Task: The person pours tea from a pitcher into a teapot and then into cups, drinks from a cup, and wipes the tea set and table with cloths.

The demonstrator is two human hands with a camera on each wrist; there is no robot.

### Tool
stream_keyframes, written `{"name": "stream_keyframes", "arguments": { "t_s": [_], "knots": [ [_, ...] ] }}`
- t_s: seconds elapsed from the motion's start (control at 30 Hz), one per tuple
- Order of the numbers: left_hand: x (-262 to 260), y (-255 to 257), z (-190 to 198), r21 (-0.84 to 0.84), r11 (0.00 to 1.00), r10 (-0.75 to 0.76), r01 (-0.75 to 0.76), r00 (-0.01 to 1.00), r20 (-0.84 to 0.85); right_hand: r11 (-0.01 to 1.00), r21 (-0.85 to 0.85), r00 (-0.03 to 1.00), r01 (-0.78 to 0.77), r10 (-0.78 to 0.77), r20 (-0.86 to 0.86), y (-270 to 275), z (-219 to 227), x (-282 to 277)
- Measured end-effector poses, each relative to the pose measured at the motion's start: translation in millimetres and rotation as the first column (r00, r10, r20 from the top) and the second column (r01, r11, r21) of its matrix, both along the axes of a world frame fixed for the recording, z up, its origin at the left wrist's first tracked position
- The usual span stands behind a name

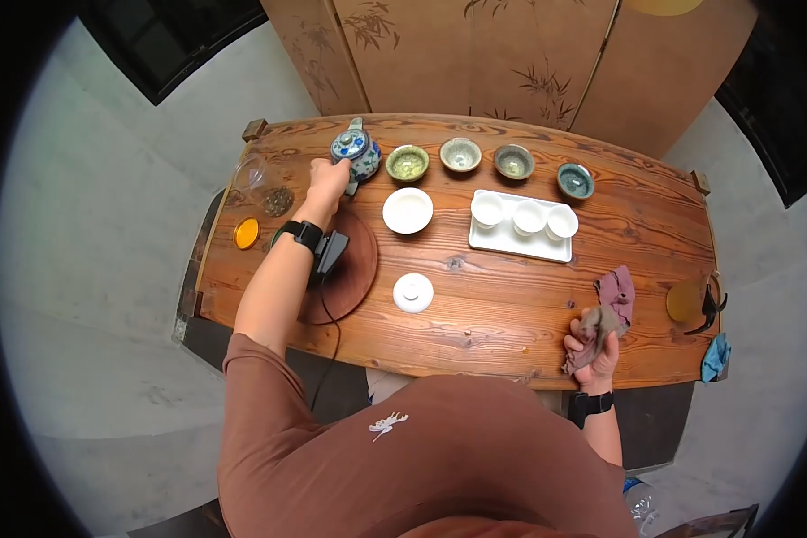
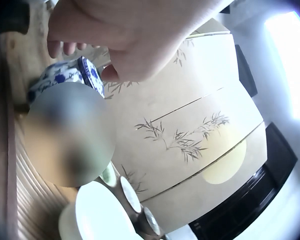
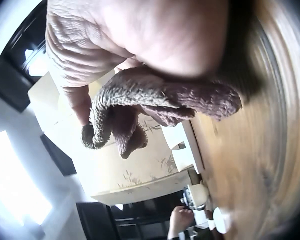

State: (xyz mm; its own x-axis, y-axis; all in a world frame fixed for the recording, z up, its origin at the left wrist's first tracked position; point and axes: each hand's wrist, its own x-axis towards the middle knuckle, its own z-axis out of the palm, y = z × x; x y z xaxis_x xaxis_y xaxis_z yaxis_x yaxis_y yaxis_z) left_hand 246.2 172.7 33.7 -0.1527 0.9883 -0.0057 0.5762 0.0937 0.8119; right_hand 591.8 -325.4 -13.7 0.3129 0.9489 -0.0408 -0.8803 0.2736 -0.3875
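Note:
At the table's far left, my left hand (image 1: 326, 182) grips the handle side of a blue-and-white flowered teapot (image 1: 362, 161), its lid on. In the left wrist view the fingers bend down beside the teapot (image 2: 60, 75), and a blurred round patch hides part of it. Near the front right edge, my right hand (image 1: 604, 359) holds a crumpled grey-mauve cloth (image 1: 590, 334). The right wrist view shows this cloth (image 3: 140, 97) folded under the palm and fingers. Just beyond it a pink cloth (image 1: 615, 289) lies on the wooden table (image 1: 502, 309).
Right of the teapot stand several glazed bowls (image 1: 461, 155) and a white bowl (image 1: 408, 221). Small white cups sit on a white tray (image 1: 520, 247). A white lid (image 1: 413, 293) lies near a round board (image 1: 359, 269); a cord hangs from there. An amber pitcher (image 1: 686, 305) stands far right.

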Motion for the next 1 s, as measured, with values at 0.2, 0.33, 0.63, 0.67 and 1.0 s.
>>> {"name": "stream_keyframes", "arguments": {
  "t_s": [0.2, 0.33, 0.63, 0.67, 1.0],
  "knots": [
    [8.8, -12.3, 3.7, -0.311, 0.946, -0.03, 0.088, 0.982, 0.189, 0.992, -0.115, 0.998, -0.048, 0.051, 0.026, 0.1, 2.5, 2.8],
    [16.6, -5.0, -18.4, -0.235, 0.97, 0.046, 0.067, 0.893, 0.448, 0.994, -0.096, 0.998, -0.047, 0.052, 0.044, 2.9, 4.5, 4.0],
    [25.7, -20.4, -5.3, 0.009, 0.994, 0.079, -0.113, 0.751, 0.655, 0.947, -0.303, 0.991, 0.106, -0.078, 0.104, 8.6, 25.1, -10.3],
    [22.7, -23.4, -2.3, 0.054, 0.995, 0.027, -0.086, 0.739, 0.674, 0.946, -0.308, 0.99, 0.106, -0.073, 0.117, 9.2, 22.7, -9.8],
    [-3.6, -141.1, 90.9, 0.303, 0.919, -0.388, 0.251, 0.457, 0.8, 0.957, -0.285, 0.903, 0.048, 0.08, 0.421, 9.3, 33.2, 2.4]
  ]
}}
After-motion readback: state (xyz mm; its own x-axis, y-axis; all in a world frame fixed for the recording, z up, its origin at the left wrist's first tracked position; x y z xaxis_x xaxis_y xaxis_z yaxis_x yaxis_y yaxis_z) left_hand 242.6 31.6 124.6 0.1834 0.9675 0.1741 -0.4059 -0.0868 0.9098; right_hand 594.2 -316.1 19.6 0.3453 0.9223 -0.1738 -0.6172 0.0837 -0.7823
